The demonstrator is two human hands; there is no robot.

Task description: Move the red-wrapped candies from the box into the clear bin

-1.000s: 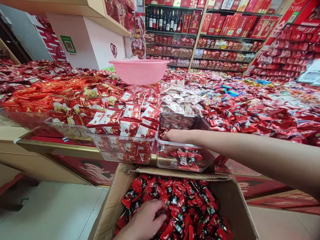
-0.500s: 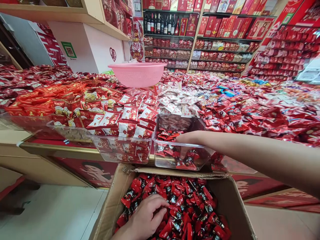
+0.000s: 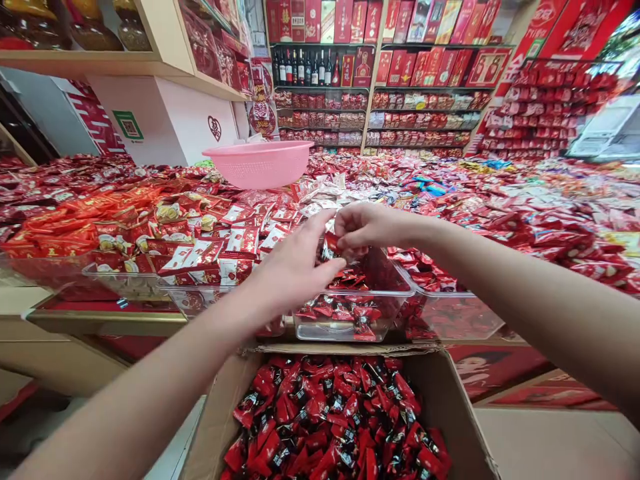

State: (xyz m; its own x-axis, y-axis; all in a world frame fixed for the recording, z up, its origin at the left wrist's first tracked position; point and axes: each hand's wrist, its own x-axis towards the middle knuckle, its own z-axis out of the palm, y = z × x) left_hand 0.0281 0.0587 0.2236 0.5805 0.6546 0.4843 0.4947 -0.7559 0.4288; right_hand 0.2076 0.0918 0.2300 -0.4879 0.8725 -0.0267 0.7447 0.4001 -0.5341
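Note:
Above the clear plastic bin [image 3: 340,331] at the counter's front, my two hands come together around red-and-black wrapped candies [image 3: 329,248]. My left hand [image 3: 300,263] cups them from the left, thumb below and fingers above. From the other side my right hand [image 3: 367,227] has its fingers curled against the same candies; how many are held is hidden. More of these candies lie low inside the bin. Directly below, an open cardboard box [image 3: 463,400] holds a large heap of the same red-and-black candies [image 3: 335,420].
Bins of white-and-red packets [image 3: 237,243] and durian packets [image 3: 167,230] stand to the left. A pink basket [image 3: 260,167] rests on the candy behind. Heaped red sweets [image 3: 525,233] spread to the right. Shelves with bottles [image 3: 305,69] line the back wall.
My left hand has risen from the cardboard box to above the bin. My right hand has lifted out of the bin to meet it, with candies now between them.

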